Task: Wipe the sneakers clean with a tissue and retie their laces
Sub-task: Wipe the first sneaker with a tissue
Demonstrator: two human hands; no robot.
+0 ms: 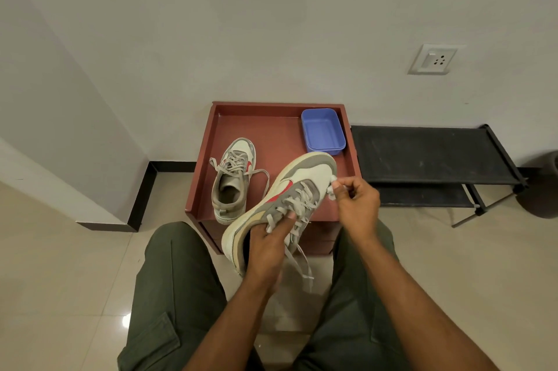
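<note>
My left hand [267,245] grips a white and grey sneaker [305,180] with a red swoosh, fingers inside its opening and thumb over the tongue, toe tilted up and away. Its loose laces [300,262] dangle below the hand. My right hand [356,200] pinches a small crumpled white tissue [332,188] against the sneaker's right side near the toe. The second matching sneaker [232,180] lies on the red-brown tray table [271,129], toe pointing away, laces spread loose on both sides.
A blue plastic tub [323,130] stands at the tray's back right corner. A black shoe rack [428,153] stands to the right against the wall. A dark pot [543,189] is at the far right. My legs in green trousers flank the table.
</note>
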